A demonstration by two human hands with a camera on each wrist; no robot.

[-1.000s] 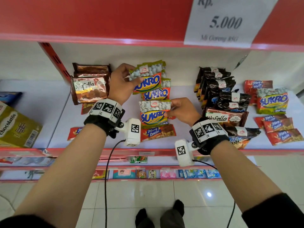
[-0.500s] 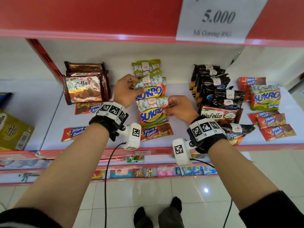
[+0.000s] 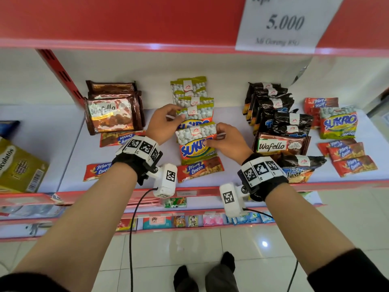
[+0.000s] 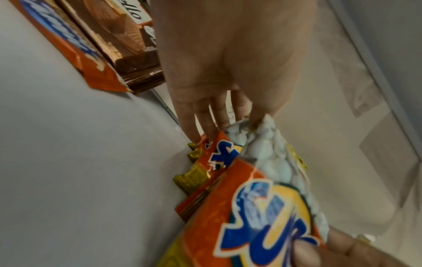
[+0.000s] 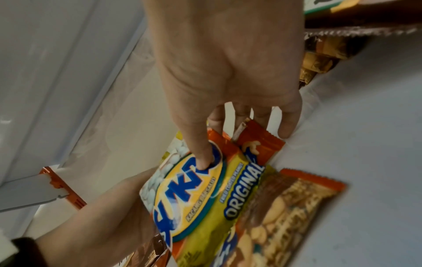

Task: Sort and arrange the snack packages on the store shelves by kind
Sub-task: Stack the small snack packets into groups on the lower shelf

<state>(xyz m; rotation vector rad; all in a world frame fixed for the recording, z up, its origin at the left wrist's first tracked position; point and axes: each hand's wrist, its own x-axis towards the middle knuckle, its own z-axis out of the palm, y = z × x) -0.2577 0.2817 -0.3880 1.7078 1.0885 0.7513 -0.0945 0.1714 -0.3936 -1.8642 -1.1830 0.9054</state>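
Both hands came down since the earlier frame: left hand (image 3: 163, 123) pinches the Sukro row (image 3: 194, 102) mid-shelf, right hand (image 3: 226, 140) grips the front Sukro pack (image 3: 194, 144). Stray Sukro pack (image 3: 337, 123) near the shelf (image 3: 63, 148)'s right edge remains unsorted.

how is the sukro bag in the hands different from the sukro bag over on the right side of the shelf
The held Sukro bag sits at the front of the middle Sukro row, with the right hand gripping its edge; the right-side Sukro bag lies untouched, on red Mary Queen packs. The left hand pinches the bag behind the held one. Both show the same Sukro logo and white nuts.
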